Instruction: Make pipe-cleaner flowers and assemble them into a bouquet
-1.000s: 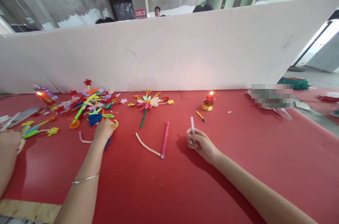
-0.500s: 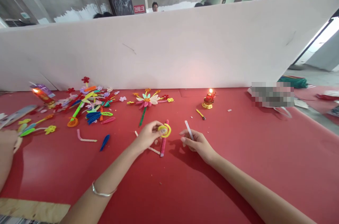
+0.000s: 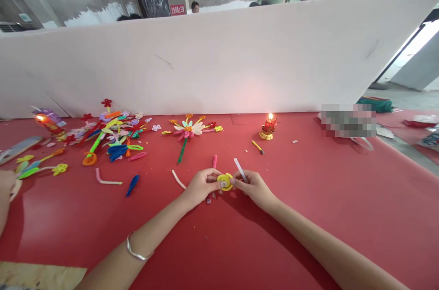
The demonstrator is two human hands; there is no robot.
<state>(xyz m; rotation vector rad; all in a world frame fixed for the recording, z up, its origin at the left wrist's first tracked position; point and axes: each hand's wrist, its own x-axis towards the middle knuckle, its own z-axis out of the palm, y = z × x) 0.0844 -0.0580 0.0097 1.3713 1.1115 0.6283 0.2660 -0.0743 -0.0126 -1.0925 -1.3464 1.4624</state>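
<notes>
My left hand (image 3: 200, 186) pinches a small yellow pipe-cleaner coil (image 3: 225, 181) with a pale centre, just above the red table (image 3: 308, 198). My right hand (image 3: 255, 188) is closed round a short white stick (image 3: 239, 169), and its fingertips touch the coil from the right. Both hands meet at the table's middle. Under my left hand lie a pink pipe cleaner (image 3: 214, 162) and a cream pipe cleaner (image 3: 178, 179), each partly hidden.
A lit red candle on a gold base (image 3: 268, 129) stands behind my hands, near a small yellow stick (image 3: 257, 147). A finished flower (image 3: 187, 131) and a heap of coloured pipe-cleaner pieces (image 3: 109, 136) lie to the left. Another person's hand (image 3: 6, 189) is at the far left. A white board (image 3: 219, 61) walls the back.
My left hand left the heap at the left with the yellow coil and carried it right to my right hand, which shifted slightly left with its white stick.
</notes>
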